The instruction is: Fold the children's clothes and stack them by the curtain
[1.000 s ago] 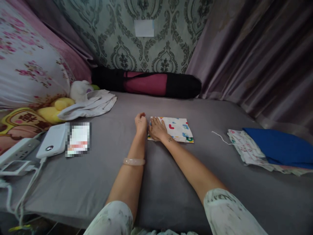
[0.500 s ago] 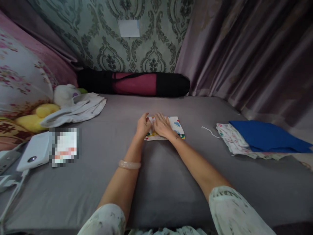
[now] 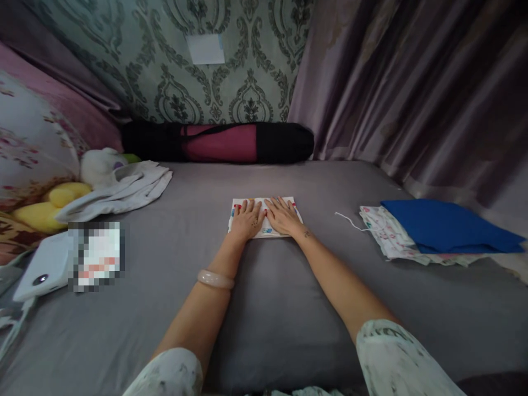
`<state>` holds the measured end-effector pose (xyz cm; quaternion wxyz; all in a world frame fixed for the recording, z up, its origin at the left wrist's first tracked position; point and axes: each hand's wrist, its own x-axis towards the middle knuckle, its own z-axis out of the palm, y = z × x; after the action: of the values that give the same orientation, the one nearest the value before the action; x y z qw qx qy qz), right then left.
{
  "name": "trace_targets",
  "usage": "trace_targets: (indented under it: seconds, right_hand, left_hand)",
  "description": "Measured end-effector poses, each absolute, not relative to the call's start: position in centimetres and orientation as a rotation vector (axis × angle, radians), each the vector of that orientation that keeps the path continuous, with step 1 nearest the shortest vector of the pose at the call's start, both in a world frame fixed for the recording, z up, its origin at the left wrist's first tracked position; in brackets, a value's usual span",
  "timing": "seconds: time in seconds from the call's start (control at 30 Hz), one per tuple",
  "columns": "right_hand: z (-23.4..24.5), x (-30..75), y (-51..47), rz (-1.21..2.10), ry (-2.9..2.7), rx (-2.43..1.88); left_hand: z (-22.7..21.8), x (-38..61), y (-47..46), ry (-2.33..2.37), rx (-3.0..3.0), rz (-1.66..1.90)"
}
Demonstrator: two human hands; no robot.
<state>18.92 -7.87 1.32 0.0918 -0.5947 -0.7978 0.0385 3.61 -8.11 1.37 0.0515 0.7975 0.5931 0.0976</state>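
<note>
A small folded cloth [image 3: 270, 231], white with colourful prints, lies flat on the grey bed sheet [image 3: 284, 308] in front of me. My left hand [image 3: 247, 220] rests palm down on its left half, fingers stretched out. On the right half lies my right hand [image 3: 284, 216], also flat with the fingers spread. The two thumbs nearly meet at the middle of the cloth. Both hands cover much of the print, and neither grips anything. A pale bangle [image 3: 215, 279] sits on my left forearm.
To the right lies a blue folded cloth [image 3: 449, 225] on floral fabric [image 3: 390, 234] with a white string. At left are a white device [image 3: 45, 264] with a cable, a blurred item, a light garment [image 3: 136, 187] and plush toys. A black-and-red roll bag [image 3: 218, 143] lies along the wall.
The cloth's loose layer has been folded over, so it now looks like one neat rectangle. My left hand has opened from a bent pose to lie flat; my right hand has shifted rightward on the cloth.
</note>
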Motion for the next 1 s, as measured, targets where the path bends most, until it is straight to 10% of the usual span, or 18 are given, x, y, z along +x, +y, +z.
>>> trace_targets:
  seconds: [1.0]
  right_hand:
    - [3.5,24.5,-6.8,0.572,-1.701,-2.137]
  left_hand:
    - [2.9,-0.2,-7.6,2.250,1.930,0.356]
